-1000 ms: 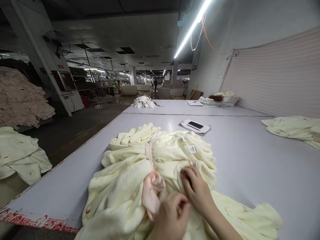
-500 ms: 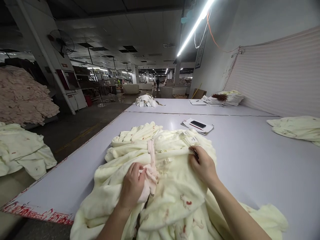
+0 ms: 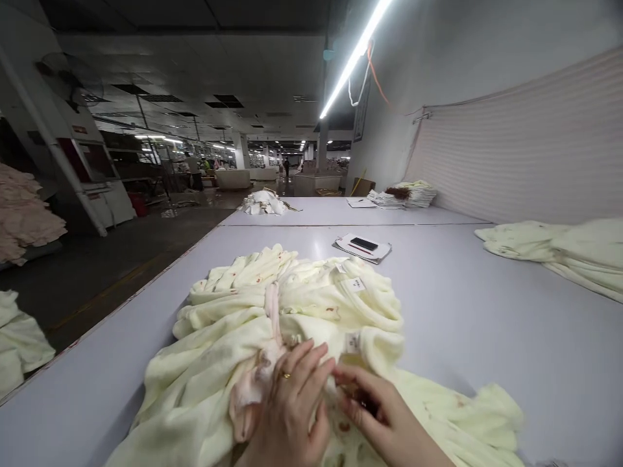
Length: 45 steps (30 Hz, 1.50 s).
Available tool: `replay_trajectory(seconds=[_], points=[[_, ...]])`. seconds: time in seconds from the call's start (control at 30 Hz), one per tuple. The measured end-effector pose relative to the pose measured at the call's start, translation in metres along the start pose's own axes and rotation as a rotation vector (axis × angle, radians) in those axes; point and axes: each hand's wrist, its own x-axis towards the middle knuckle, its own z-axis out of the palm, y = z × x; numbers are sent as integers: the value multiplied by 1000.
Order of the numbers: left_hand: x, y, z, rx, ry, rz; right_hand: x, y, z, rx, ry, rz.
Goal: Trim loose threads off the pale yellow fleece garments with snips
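Observation:
A heap of pale yellow fleece garments [image 3: 214,363] with small reddish prints lies in front of me. My left hand [image 3: 296,402], a ring on one finger, lies over the fabric with its fingers stretched out and slightly apart. Beside its fingertips, my right hand [image 3: 384,415] is closed, thumb and forefinger near the cloth. Something small and dark shows within its curled fingers; its kind is unclear. A pale pink strip [image 3: 272,308] runs down the garments, and its lower end bunches beside my left hand. White labels [image 3: 356,284] show at the collars.
Beyond the heap, a phone [image 3: 363,244] and a red pencil lie on a stack of papers [image 3: 341,243]. White cloth scraps [image 3: 264,202] sit at the table's far left. More yellow garments [image 3: 525,240] lie at right, near a striped curtain [image 3: 506,143]. A floor aisle runs along the left edge.
My left hand has left the pink fabric and moved right, its fingers straightening. My right hand has come down and left, beside it. A collar label now shows near my hands. The view has turned right.

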Motion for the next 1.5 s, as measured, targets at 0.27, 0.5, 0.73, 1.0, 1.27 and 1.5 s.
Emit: replay_trajectory(seconds=[0.27,0.5,0.73,1.0,1.27,1.5], points=[[31,25,19,-151,-51,-118,-7,25,-57,-187,613,254],[40,47,26,-190,90,-86,9,40,-55,62,425,287],[32,58,42,-237,185,24,4,25,-47,510,325,328],[53,43,36,-745,-87,-596,-2,16,-47,248,316,180],[54,48,31,-880,-108,-602,10,8,-31,-91,299,-84],[-2,-16,-32,-886,-168,-811,8,26,-46,-71,444,56]])
